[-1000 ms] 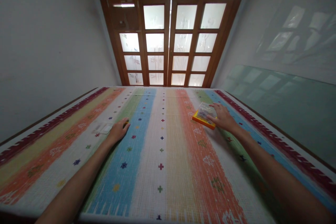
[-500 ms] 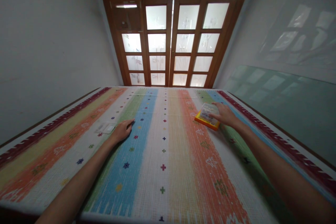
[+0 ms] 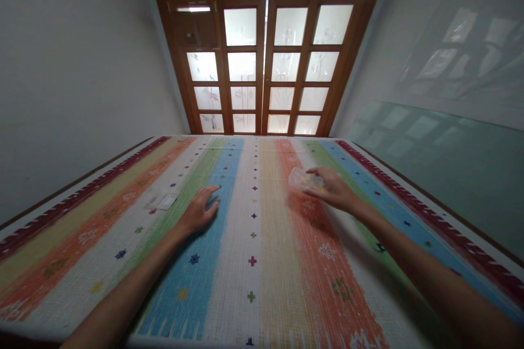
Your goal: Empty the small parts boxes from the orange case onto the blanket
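- While the left hand (image 3: pixel 200 210) is laid flat, fingers spread, on the striped mat (image 3: pixel 254 262), a small clear plastic box (image 3: pixel 302 179) is gripped by the right hand (image 3: pixel 333 191).
- Blurred, the box is held over the orange stripe, well right of the left hand.

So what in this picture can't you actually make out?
- Box, head view: motion blur smears it and the right hand covers its near side, so any label is unreadable and the grip unclear.
- Clear packet on the mat: too small and pale to identify.
- Left hand: palm down, underside hidden.
- Both elbows: cut off by the bottom edge.
- Behind the door: frosted glass hides it.
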Available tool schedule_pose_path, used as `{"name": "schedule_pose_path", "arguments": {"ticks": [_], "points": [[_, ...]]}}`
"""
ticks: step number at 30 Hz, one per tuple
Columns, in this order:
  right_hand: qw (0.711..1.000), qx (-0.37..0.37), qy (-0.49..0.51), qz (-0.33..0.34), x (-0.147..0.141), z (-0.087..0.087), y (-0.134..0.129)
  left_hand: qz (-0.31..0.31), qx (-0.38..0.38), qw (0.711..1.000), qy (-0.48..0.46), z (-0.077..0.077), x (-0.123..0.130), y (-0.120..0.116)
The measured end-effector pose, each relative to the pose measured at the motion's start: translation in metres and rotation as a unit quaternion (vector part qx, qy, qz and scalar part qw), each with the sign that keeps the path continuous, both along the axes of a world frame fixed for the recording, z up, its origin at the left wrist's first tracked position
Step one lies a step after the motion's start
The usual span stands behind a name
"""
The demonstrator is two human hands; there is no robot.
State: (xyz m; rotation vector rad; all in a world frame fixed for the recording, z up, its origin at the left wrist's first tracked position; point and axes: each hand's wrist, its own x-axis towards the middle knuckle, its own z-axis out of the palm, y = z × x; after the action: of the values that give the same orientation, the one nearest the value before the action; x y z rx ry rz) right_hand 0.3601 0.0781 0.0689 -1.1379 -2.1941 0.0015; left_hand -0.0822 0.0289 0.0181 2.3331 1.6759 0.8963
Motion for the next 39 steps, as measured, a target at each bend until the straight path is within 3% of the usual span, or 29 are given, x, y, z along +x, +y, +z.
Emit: {"name": "schedule_pose_path", "arguments": {"ticks": [2, 6, 10, 15, 19, 24, 31, 39], "points": [[0.995, -0.038, -0.025, 0.085, -0.028, -0.009, -0.022, -0.067, -0.008, 0.997, -0.033, -0.001, 0.023, -0.01], [0.975, -0.079, -0.086, 0.189, -0.074, -0.026, -0.053, -0.209, -0.068, 0.972, -0.08, -0.005, 0.071, -0.031], [0.959, -0.062, -0.149, 0.232, -0.094, -0.034, -0.061, -0.237, -0.097, 0.962, -0.096, -0.01, 0.098, -0.043], [0.943, 0.015, -0.268, 0.197, -0.107, -0.032, -0.072, -0.215, -0.1, 0.964, -0.12, -0.014, 0.101, -0.045], [0.905, 0.092, -0.387, 0.149, -0.126, -0.029, -0.089, -0.21, -0.1, 0.962, -0.145, -0.017, 0.102, -0.044], [0.881, 0.176, -0.428, 0.104, -0.146, -0.041, -0.099, -0.208, -0.083, 0.962, -0.154, -0.019, 0.104, -0.043], [0.883, 0.164, -0.433, 0.08, -0.156, -0.058, -0.098, -0.213, -0.093, 0.953, -0.196, -0.02, 0.104, -0.039], [0.879, 0.16, -0.444, 0.067, -0.158, -0.053, -0.093, -0.215, -0.126, 0.938, -0.242, -0.019, 0.106, -0.034]]}}
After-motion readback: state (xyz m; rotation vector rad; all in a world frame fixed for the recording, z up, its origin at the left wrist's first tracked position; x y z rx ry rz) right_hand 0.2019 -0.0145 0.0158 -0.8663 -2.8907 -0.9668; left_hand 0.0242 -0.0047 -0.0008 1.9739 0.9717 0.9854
